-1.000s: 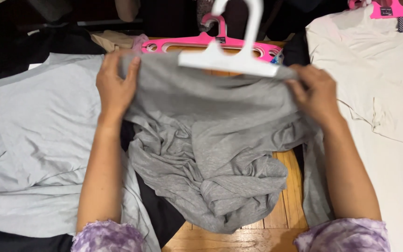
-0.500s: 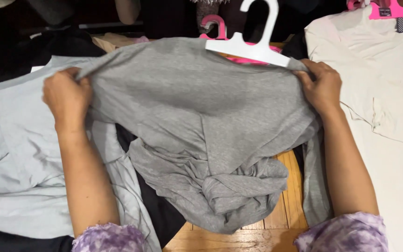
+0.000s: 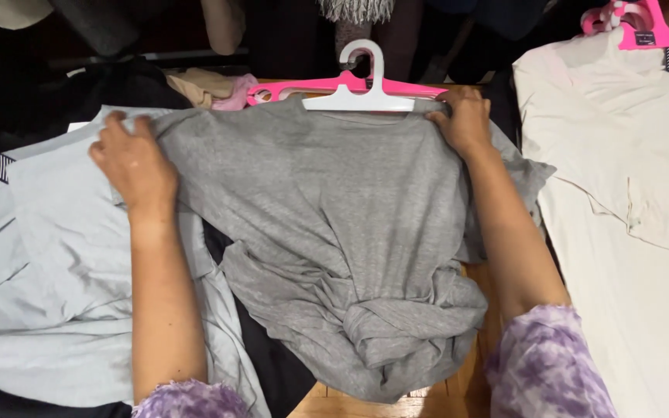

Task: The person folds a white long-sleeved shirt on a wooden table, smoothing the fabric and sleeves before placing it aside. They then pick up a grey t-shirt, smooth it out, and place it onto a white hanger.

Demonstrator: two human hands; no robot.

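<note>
On a wooden table crowded with clothes, both hands' grips, left hand and right hand, pinch a grey shirt.

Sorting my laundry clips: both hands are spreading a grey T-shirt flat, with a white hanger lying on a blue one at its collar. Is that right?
Not quite. In the head view the white hanger lies on a pink hanger, not a blue one. The rest holds: the left hand and right hand spread the grey T-shirt flat.
</note>
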